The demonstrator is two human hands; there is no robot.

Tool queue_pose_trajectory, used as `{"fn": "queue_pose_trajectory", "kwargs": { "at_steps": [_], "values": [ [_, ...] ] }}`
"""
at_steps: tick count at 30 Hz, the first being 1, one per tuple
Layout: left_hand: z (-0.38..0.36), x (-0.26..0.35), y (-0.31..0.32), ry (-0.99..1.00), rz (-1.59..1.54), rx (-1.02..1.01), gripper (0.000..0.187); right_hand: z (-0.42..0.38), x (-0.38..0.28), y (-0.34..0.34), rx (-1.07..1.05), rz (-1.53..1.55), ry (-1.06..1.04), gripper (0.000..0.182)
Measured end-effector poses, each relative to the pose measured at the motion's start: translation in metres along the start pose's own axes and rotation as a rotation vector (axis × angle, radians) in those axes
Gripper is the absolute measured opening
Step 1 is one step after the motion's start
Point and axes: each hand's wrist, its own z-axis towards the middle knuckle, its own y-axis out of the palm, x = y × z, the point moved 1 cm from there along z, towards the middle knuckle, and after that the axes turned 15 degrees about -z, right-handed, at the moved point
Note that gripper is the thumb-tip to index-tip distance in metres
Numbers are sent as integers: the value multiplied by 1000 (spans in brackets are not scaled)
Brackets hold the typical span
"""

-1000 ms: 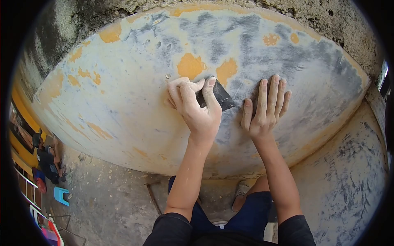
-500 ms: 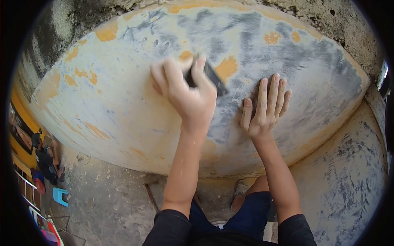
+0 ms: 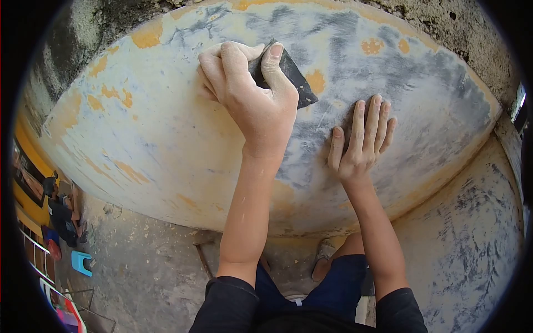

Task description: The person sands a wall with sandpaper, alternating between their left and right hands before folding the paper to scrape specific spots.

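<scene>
I see left hand (image 3: pixel 255 105) bent forward, thumb and curled fingers pinching black sheet (image 3: pixel 297 83) at upper middle of curved panel (image 3: pixel 155 125); right hand (image 3: pixel 361 147) flat on panel's right half, fingers slightly apart. Blue stool (image 3: pixel 76 261), person (image 3: pixel 62 215) beyond panel's lower left. Left hand hides part of sheet.

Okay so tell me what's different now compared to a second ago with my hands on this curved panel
Your left hand has moved up the panel and slightly left, taking the dark sheet with it. Nothing was newly grasped or released. Your right hand stayed spread on the panel in about the same place.
</scene>
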Motion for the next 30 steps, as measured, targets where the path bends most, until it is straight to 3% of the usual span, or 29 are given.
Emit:
{"fn": "queue_pose_trajectory", "kwargs": {
  "at_steps": [3,6,9,13,15,19,23,25,30],
  "values": [
    [-18,-7,-2,39,-84,50,19,0,1,3,11,-2,-2,55],
    [-53,-6,-18,-63,-86,33,18,0,1,2,15,5,-8,55],
    [-41,-8,-11,-102,-56,24,19,-1,2,3,13,4,-7,55],
    [2,-6,4,-10,-43,71,20,0,2,0,-14,1,-8,55],
    [-8,-6,-1,51,-41,43,20,-1,2,1,-1,5,0,55],
    [-48,-10,-14,-63,-57,22,21,0,1,0,-9,1,-6,55],
    [-19,-5,-3,-84,-30,15,20,0,2,3,4,15,-3,54],
    [1,-2,2,5,11,37,21,0,2,0,-13,7,-1,54],
    [-45,-6,-11,-82,-57,-1,20,0,2,2,16,27,-2,53]
  ]
}}
